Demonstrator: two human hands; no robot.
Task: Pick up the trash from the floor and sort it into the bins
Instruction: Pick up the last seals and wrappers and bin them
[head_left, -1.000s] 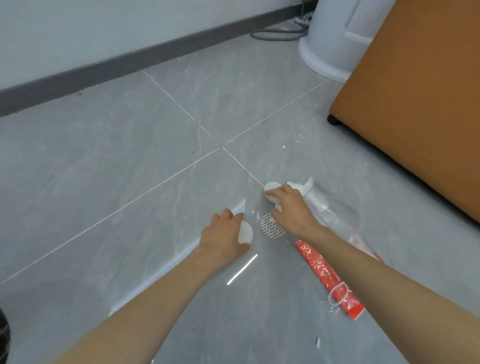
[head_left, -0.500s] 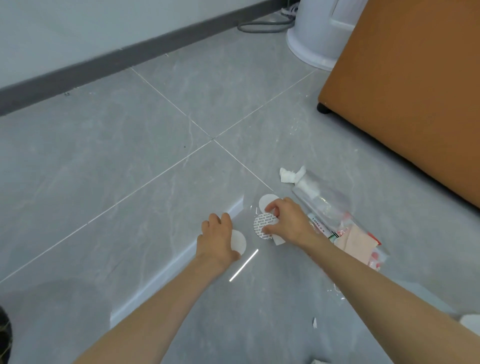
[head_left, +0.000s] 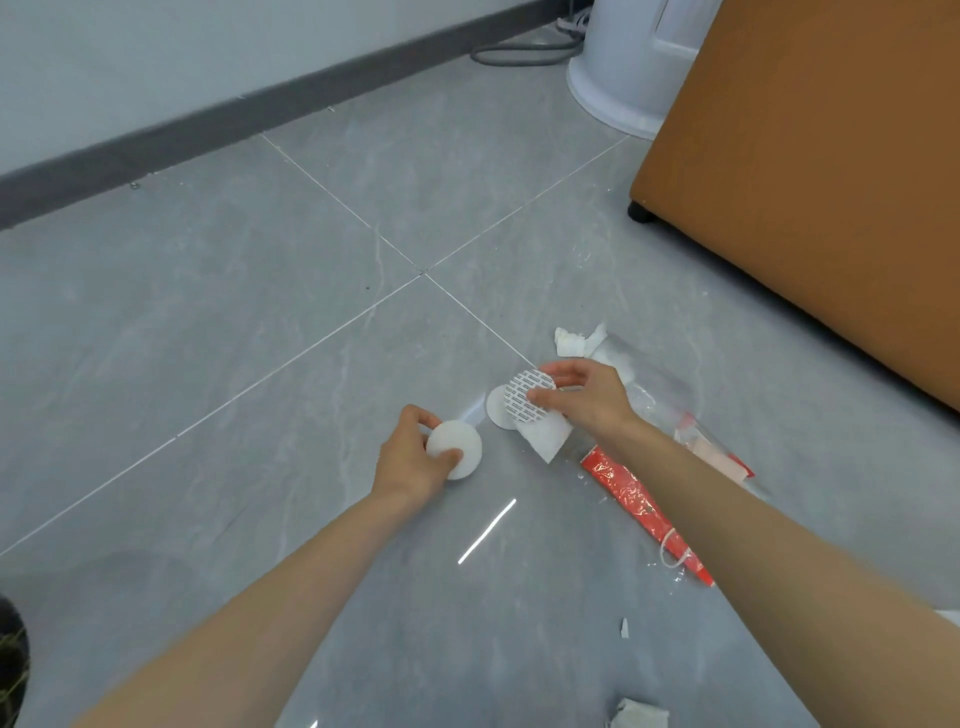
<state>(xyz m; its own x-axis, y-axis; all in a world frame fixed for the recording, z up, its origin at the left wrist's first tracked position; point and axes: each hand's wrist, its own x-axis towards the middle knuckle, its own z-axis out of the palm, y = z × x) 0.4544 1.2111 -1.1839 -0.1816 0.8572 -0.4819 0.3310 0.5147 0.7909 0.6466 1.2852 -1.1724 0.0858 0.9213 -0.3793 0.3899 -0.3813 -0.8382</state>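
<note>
Head view: on the grey floor (head_left: 260, 312), just below centre, the left hand (head_left: 415, 457) pinches a plain white disc (head_left: 457, 449) between thumb and curled fingers. Close by at its 2 o'clock, the right hand (head_left: 582, 400) pinches a patterned disc (head_left: 527, 402) between thumb and fingertips. A white paper piece (head_left: 548, 439) sits under that hand at 7 o'clock. A second plain disc (head_left: 496, 415) shows behind the patterned one; whether it is held or lying on the floor I cannot tell. From the right hand, a tissue (head_left: 576, 340) lies at 12 o'clock, clear plastic (head_left: 660, 395) at 3 o'clock and a red wrapper (head_left: 634, 499) at 5 o'clock. Paper scraps (head_left: 636, 719) lie at the lower edge. An orange cabinet (head_left: 810, 182) and a white container (head_left: 618, 78) stand at upper right.
</note>
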